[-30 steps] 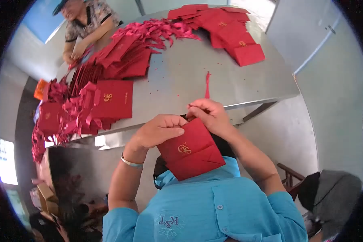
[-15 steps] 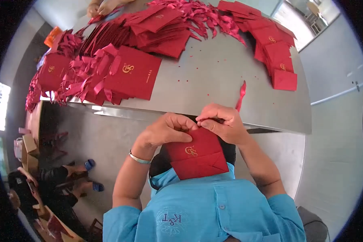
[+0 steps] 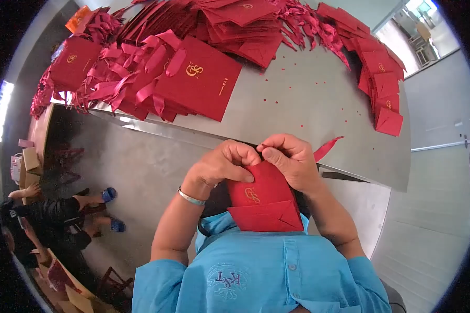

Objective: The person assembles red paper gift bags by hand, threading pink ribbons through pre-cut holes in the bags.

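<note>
A small red paper bag with a gold logo and folded-up bottom lies against my lap, its top edge towards the table. My left hand is closed on the top left of this bag, thumb on its front. At the bag's top edge, my right hand pinches a small dark-red end at its fingertips. A red ribbon sticks out behind that hand over the table edge; its middle stretch is hidden by the fingers.
On the metal table ahead lie finished-looking bags with ribbon handles, stacked flat bags, loose ribbons and a row of folded bags. A seated person is at lower left, near cardboard boxes.
The view has turned, so the table and its stacks appear shifted and tilted. The ribbon's free end has swung rightwards and lower. Both hands keep their hold at the bag's top.
</note>
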A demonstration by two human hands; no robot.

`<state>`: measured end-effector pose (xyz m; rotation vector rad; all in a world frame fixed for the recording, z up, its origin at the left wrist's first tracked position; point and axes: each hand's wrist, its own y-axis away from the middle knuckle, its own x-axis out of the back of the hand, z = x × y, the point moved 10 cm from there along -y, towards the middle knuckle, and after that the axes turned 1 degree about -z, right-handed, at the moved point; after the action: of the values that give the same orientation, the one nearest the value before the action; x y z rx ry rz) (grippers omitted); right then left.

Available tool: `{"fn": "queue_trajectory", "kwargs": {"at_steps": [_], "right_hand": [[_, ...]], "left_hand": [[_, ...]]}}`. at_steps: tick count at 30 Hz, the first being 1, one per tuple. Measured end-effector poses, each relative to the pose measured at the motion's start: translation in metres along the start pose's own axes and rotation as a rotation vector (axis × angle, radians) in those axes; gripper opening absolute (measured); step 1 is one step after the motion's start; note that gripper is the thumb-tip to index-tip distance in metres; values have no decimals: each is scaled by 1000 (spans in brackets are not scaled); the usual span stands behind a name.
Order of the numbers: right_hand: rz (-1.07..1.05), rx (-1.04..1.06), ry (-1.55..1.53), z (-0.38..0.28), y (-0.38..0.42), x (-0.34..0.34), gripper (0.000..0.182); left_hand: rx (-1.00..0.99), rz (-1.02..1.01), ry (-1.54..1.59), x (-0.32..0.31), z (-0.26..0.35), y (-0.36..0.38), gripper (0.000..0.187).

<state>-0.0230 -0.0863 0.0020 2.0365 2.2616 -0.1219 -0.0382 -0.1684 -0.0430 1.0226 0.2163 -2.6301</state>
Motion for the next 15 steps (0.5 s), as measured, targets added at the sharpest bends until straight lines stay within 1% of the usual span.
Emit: {"fn": "queue_trajectory", "kwargs": {"at_steps": [2,6,9,11,12,14,15], "right_hand": [[152,14,24,-1,3,12,13],[128,-10,104,-3,2,5,15],[140,-12,91,0,-1,2,15],[171,-58,147,8,-2,5,14],[168,-62,149,9,-2,4,14],[150,19,179,2,-4,0,13],[149,15,179,2,-4,-1,13]], "left_hand": [[101,164,-59,5,-1,3,26],[48,168,-29,8,0,6,25],[15,122,39,12,-2,7,25],[-20,54,-7,15,-5,7,26],[-23,57,-3,18,-6,7,26],[-20,50,31,20,-10,8,27],[-20,52,35,21,-9,7,27]]}}
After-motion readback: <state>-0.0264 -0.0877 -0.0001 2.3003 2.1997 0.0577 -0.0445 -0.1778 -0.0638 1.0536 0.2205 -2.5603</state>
